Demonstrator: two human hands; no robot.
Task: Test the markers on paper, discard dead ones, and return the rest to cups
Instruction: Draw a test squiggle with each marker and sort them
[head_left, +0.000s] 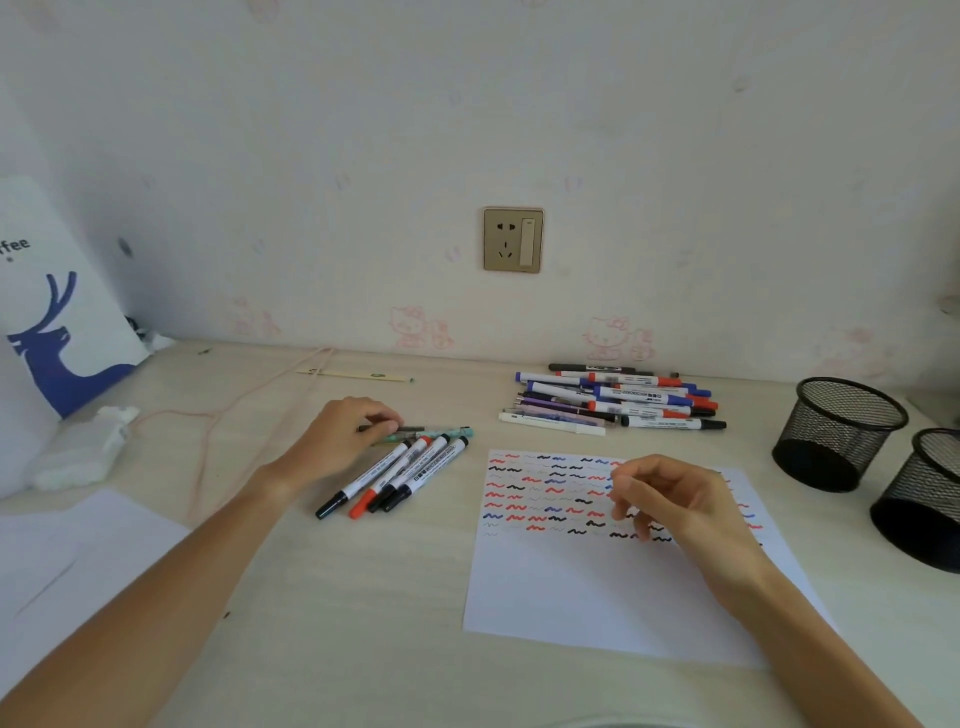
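The left hand (345, 436) has its fingertips curled onto a thin dark pen (397, 429) at the top of the small group of markers (400, 475) lying left of the test paper (597, 582); it looks like picking the next one to try. The right hand (670, 499) hovers over the paper's rows of red, blue and black squiggles, fingers loosely bent and holding nothing. The testing seems well on: the upper part of the sheet is filled, the lower part bare. The next move likely calls for lifting that pen clear, uncapping it and drawing on bare paper.

A larger pile of markers (623, 402) lies beyond the paper near the wall. Two black mesh cups (839, 434) stand at the right, apparently holding nothing. The pale wood-grain surface (363, 597) also carries a deer-print paper bag (57, 312) at far left, a pink cord (218, 410) and another white sheet (78, 561). A wall socket (513, 240) sits above, on cartoon-cat wallpaper.
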